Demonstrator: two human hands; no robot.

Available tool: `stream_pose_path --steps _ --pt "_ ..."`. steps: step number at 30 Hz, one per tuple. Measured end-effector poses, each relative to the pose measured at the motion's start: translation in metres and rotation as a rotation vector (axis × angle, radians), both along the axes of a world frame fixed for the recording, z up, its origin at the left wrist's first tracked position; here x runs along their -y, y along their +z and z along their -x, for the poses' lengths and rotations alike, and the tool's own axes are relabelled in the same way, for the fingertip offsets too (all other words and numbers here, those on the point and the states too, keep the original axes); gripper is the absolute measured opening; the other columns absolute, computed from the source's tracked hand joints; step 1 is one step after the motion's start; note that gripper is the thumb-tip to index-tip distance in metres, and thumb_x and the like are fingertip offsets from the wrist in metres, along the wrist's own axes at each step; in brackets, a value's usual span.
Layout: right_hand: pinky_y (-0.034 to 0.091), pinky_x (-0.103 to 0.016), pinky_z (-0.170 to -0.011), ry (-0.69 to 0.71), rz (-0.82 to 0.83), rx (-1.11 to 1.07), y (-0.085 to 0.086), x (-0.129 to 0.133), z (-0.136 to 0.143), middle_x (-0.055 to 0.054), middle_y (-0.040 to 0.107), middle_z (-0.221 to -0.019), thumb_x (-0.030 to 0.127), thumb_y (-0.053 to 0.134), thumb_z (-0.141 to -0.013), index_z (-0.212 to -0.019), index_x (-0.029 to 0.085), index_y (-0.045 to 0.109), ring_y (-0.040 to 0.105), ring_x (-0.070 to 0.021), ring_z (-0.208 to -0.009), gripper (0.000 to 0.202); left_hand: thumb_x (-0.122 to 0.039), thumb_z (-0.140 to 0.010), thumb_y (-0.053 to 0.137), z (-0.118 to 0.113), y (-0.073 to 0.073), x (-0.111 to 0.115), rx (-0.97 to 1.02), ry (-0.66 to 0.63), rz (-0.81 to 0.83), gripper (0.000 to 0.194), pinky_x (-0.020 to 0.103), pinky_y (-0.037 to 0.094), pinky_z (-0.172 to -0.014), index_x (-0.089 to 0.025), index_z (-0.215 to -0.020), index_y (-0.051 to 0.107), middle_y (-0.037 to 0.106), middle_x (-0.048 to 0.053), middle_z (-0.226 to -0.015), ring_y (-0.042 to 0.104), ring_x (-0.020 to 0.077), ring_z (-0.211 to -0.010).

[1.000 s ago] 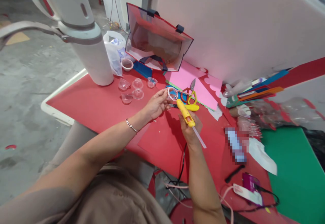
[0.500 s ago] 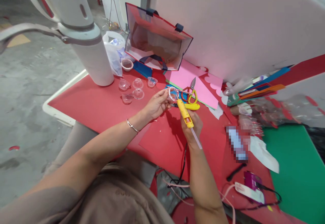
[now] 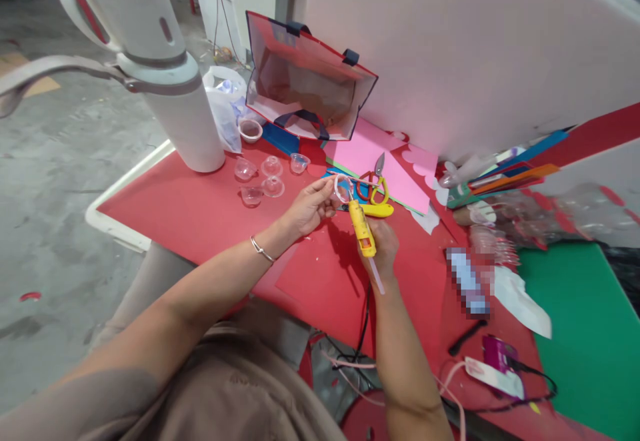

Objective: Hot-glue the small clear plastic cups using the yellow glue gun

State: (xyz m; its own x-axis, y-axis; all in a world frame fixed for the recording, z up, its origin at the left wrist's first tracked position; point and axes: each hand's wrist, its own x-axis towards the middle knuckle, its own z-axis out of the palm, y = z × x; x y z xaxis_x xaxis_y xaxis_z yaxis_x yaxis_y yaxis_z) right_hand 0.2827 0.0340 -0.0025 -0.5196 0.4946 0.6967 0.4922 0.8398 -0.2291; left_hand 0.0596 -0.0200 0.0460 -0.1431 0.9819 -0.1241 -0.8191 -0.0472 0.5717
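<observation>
Between its fingertips, my left hand (image 3: 313,206) holds a clear plastic cup (image 3: 343,189) by the rim, above the red tabletop (image 3: 200,217). My right hand (image 3: 383,244) is wrapped round a yellow glue gun (image 3: 363,227), its nozzle at the cup's right side; whether it touches the rim I cannot tell. A pale glue stick (image 3: 377,275) sticks out of the gun's back end. Just behind the hands lie scissors (image 3: 379,189) with one red and one yellow handle, and a yellow-handled cutter (image 3: 377,210).
Several clear cups (image 3: 273,186) stand left of my hands. Behind are a tall white flask (image 3: 185,121), an open bag (image 3: 310,74) and pink sheets (image 3: 395,167). To the right are a pixelated phone-like object (image 3: 467,281), a green board (image 3: 580,334) and a power strip (image 3: 494,377).
The glue gun has tilted slightly, its back end and glue stick shifting left. My left hand still holds the cup in nearly the same place. The view has shifted slightly.
</observation>
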Motion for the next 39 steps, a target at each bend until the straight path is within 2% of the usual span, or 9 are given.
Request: stream_pose_path --steps 4,8,12,27,34,39 --pt "0.049 -0.037 -0.077 -0.042 0.016 0.037 0.0016 -0.0006 -0.0003 -0.005 0.073 -0.084 0.024 0.059 -0.101 -0.114 0.022 0.075 0.068 -0.0237 -0.08 0.02 -0.035 -0.08 0.092 0.0013 -0.0007 0.0004 0.017 -0.004 -0.036 0.039 0.013 0.028 -0.042 -0.016 -0.111 0.076 0.06 -0.003 -0.071 0.049 0.0035 -0.052" --pt "0.045 -0.037 -0.075 -0.082 0.017 0.069 0.0026 -0.0017 -0.0011 -0.006 0.073 -0.084 0.023 0.058 -0.101 -0.116 0.022 0.074 0.066 -0.0244 -0.081 0.022 -0.032 -0.083 0.089 0.0022 0.0013 0.0015 0.023 -0.013 -0.009 0.036 0.014 0.024 -0.04 -0.016 -0.112 0.077 0.06 -0.003 -0.072 0.047 0.0029 -0.05" --pt "0.041 -0.037 -0.073 -0.133 0.022 0.115 0.0019 -0.0035 -0.0026 -0.006 0.073 -0.084 0.023 0.058 -0.1 -0.113 0.023 0.075 0.065 -0.0243 -0.079 0.022 -0.031 -0.085 0.087 0.0017 0.0028 0.0017 0.028 -0.015 0.023 0.031 0.014 0.025 -0.041 -0.016 -0.11 0.077 0.061 -0.002 -0.073 0.047 0.0029 -0.05" --pt "0.049 -0.039 -0.08 -0.063 0.057 0.063 -0.0068 -0.0053 -0.0031 -0.007 0.075 -0.09 0.026 0.058 -0.103 -0.114 0.022 0.074 0.068 -0.0257 -0.084 0.021 -0.031 -0.082 0.089 0.0019 -0.0009 0.0004 0.034 -0.021 -0.028 0.037 0.013 0.031 -0.043 -0.015 -0.113 0.076 0.066 -0.001 -0.079 0.049 0.0025 -0.052" --pt "0.049 -0.038 -0.081 -0.081 0.06 0.06 -0.0059 -0.0062 -0.0043 -0.006 0.077 -0.093 0.025 0.057 -0.103 -0.118 0.022 0.074 0.069 -0.025 -0.087 0.023 -0.032 -0.083 0.089 0.0025 -0.0008 0.0022 0.031 -0.032 -0.049 0.036 0.013 0.03 -0.042 -0.016 -0.114 0.077 0.069 0.001 -0.087 0.049 0.002 -0.053" --pt "0.047 -0.037 -0.08 -0.057 0.05 0.079 -0.0055 -0.0062 -0.0046 -0.006 0.074 -0.088 0.023 0.058 -0.102 -0.117 0.021 0.075 0.067 -0.0238 -0.083 0.022 -0.031 -0.085 0.086 0.0026 0.0003 0.0014 0.021 -0.022 -0.017 0.031 0.014 0.029 -0.042 -0.017 -0.111 0.078 0.068 0.0 -0.081 0.047 0.0022 -0.051"
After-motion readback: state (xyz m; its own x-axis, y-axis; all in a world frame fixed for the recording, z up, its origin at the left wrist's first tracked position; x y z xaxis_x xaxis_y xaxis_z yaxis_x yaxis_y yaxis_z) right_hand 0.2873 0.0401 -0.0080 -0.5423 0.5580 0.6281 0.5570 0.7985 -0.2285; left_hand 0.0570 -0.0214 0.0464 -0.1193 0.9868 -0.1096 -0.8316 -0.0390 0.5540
